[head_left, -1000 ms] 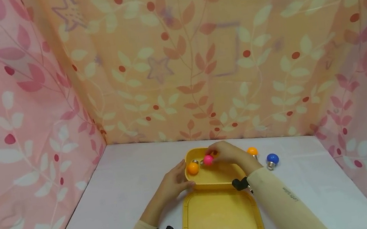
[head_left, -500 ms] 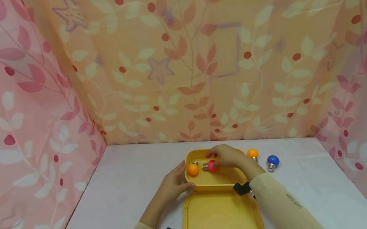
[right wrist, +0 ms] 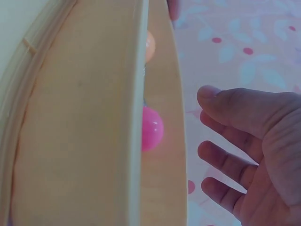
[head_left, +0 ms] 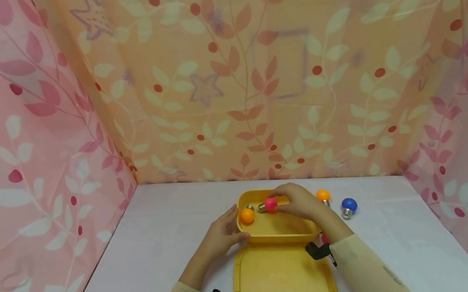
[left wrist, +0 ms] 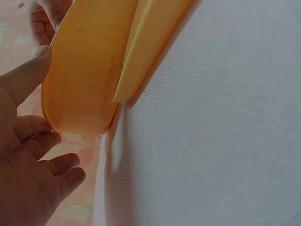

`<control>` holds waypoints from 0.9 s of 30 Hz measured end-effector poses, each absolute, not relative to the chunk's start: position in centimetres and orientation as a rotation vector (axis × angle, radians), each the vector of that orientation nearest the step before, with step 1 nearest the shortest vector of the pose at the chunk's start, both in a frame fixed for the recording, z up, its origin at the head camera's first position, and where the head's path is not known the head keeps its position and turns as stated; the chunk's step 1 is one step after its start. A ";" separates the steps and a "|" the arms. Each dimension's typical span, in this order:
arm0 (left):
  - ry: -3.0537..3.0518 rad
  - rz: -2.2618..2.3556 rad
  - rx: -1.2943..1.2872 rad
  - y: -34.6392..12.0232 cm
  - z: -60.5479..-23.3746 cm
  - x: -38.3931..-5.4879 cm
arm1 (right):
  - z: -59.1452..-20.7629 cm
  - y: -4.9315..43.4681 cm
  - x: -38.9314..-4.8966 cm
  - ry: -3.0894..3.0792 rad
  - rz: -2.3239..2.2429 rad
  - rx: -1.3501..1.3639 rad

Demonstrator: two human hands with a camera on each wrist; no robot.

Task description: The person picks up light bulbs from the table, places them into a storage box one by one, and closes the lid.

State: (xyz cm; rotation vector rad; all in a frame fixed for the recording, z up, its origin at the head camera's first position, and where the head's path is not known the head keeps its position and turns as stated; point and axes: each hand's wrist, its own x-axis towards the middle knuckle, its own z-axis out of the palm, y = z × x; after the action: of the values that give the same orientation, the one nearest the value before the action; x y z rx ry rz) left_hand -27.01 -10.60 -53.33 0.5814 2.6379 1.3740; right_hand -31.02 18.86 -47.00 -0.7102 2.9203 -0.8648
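A shallow yellow box (head_left: 275,239) holds an orange light bulb (head_left: 247,215) at its left end and a pink light bulb (head_left: 271,205) nearer the middle. My left hand (head_left: 223,233) grips the box's left end, thumb at the near corner and fingers farther back; in the left wrist view its last fingers stand off the wall. My right hand (head_left: 299,202) is over the box's right half, with thumb and fingers spread beside the pink bulb. In the right wrist view, that right hand (right wrist: 244,146) holds nothing and stands apart from the rim.
The yellow lid (head_left: 283,280) lies flat in front of the box. Right of the box are another orange bulb (head_left: 323,195) and a blue bulb (head_left: 349,207). Something red (head_left: 324,238) shows partly behind my right wrist. Patterned cloth (head_left: 208,94) walls the white table.
My right hand has set the pink bulb down in the box, let go of it and drawn slightly right. The left hand has stayed at the box's end.
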 end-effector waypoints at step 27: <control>2.619 1.410 0.595 -10.5 -53.4 -27.0 | -47.4 21.8 -24.0 3.188 -0.934 -0.903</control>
State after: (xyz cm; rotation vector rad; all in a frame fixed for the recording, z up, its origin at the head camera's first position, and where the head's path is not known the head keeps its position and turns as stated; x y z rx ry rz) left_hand -27.03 -10.51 -53.44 0.5946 2.6192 1.4104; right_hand -24.02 21.77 -47.43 -0.9030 3.1877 -0.9336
